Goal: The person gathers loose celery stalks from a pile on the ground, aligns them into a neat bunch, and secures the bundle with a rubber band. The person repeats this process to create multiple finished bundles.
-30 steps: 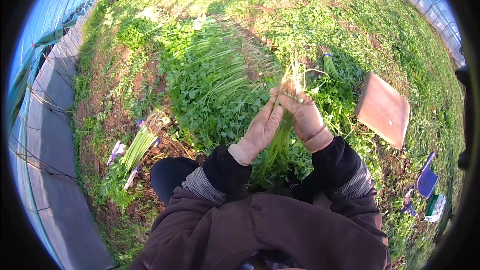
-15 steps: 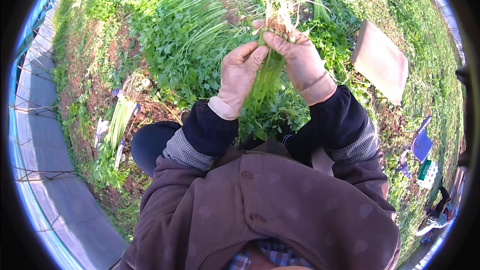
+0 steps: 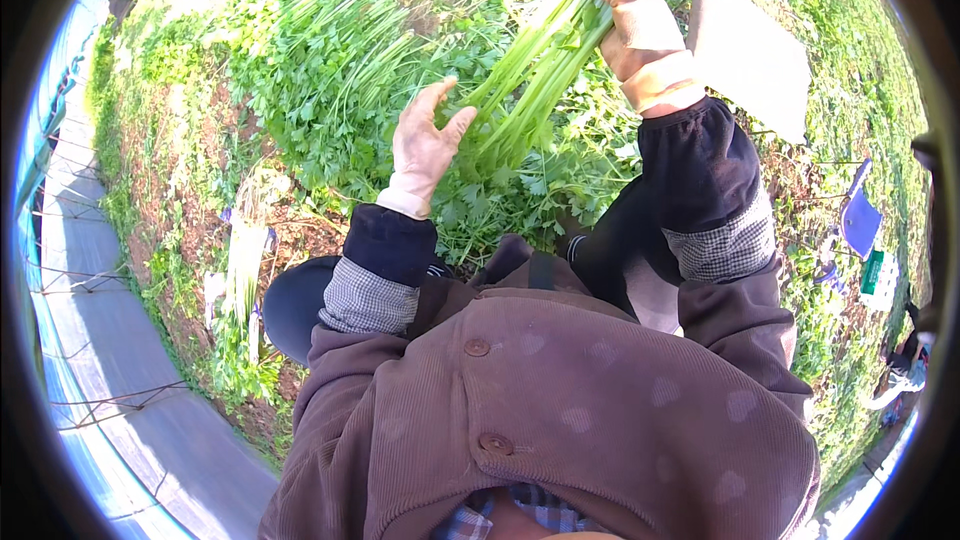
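Note:
My right hand (image 3: 640,28), in a pale glove, is closed around the root end of a bunch of celery (image 3: 532,68) at the upper middle. The green stalks slant down and left from it, leaves at the lower end. My left hand (image 3: 422,148), also gloved, is open beside the stalks, with thumb and fingers apart and nothing held in it. Just left of the bunch, a large pile of cut celery (image 3: 335,65) lies on the ground. More loose leaves lie below the bunch, in front of my legs.
Another celery bundle (image 3: 246,265) lies at the left, near a dark rounded seat (image 3: 293,302). A pale flat board (image 3: 750,58) rests at the upper right. Farther right are a blue piece (image 3: 860,222) and a green-and-white box (image 3: 879,278). A grey strip (image 3: 88,275) borders the left side.
My left hand has let go of the bunch, opened and moved left and down. The right hand has carried the root end up and right, so the stalks now slant.

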